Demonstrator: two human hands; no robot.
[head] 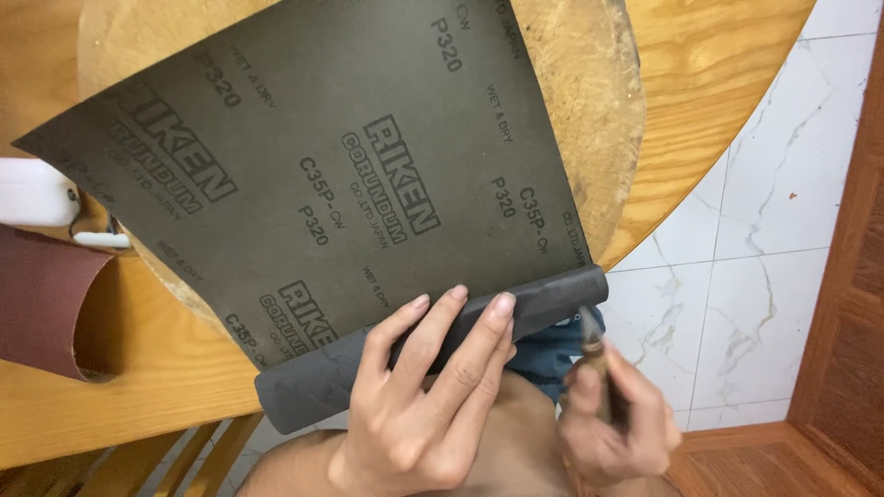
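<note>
A large dark grey sheet of sandpaper (350, 166) lies back side up over a round wooden block (599, 101) on a wooden table (709, 83). Its near edge is curled into a roll (552, 299). My left hand (424, 396) presses its fingers on that roll and holds it down. My right hand (612, 428) is closed around a small dark tool with a pointed tip (592, 345), which sits just below the right end of the roll.
A curled reddish-brown sandpaper sheet (46, 304) lies at the left on the table, beside a white object (37, 193). White marble floor tiles (746, 276) and a wooden border (856, 304) show at the right. My knee in blue shorts (543, 354) is below.
</note>
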